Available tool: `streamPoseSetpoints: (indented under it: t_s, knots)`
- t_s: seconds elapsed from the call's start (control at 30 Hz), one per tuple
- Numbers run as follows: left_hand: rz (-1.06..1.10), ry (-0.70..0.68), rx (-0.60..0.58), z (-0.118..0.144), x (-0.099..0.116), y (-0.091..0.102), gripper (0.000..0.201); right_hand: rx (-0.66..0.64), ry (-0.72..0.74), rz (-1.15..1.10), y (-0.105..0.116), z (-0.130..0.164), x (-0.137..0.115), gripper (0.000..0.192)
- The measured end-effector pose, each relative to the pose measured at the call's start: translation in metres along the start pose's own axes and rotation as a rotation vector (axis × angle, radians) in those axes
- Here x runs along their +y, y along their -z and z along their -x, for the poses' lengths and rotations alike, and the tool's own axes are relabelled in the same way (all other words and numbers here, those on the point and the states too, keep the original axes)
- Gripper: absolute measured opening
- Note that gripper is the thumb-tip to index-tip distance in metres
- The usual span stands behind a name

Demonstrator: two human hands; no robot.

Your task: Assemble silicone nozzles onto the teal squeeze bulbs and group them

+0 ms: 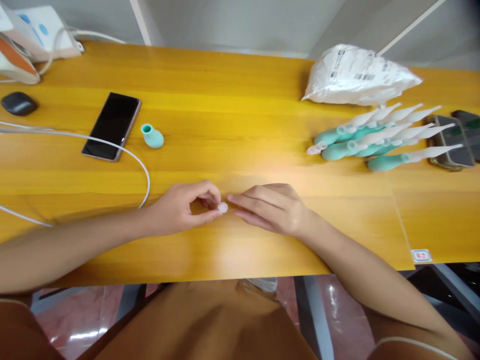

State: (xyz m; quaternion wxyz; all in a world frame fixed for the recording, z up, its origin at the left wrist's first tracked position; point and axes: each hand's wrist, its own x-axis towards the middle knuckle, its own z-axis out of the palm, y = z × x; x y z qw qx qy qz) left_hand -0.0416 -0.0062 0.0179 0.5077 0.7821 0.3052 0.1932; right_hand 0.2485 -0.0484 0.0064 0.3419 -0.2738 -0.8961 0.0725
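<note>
Between the thumb and fingertips of my left hand (pixel 183 207) is a small translucent white round piece (pixel 223 207); its exact kind is too small to make out. My right hand (pixel 275 207) reaches in from the other side, fingers stretched out and thumb apart. Its fingertips end just beside the piece, apparently without holding anything. Beyond my left hand, a teal squeeze bulb (pixel 154 138) lies alone, its open neck toward the upper left. Over to the right, several teal bulbs fitted with white tapered nozzles (pixel 435 151) lie side by side.
A black phone (pixel 112 125) lies at left, with a white cable (pixel 144 172) looping over it. Farther left are a dark mouse (pixel 18 103) and a white box (pixel 45 35). A white plastic parcel (pixel 360 77) and dark cases (pixel 452 142) stand at right on the wooden table (pixel 240 110).
</note>
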Motion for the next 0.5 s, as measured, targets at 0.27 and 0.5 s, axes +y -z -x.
streamPoseSetpoints:
  t_s: [0.27, 0.5]
  knots:
    - [0.034, 0.0, 0.006, -0.0012, 0.0006, -0.0002, 0.015, -0.022, -0.031, -0.114, 0.0005, -0.0017, 0.0004, 0.034]
    - [0.054, -0.022, 0.007, -0.0021, 0.0012, 0.0021, 0.013, -0.028, 0.018, -0.095, 0.0011, -0.0062, -0.0007, 0.03]
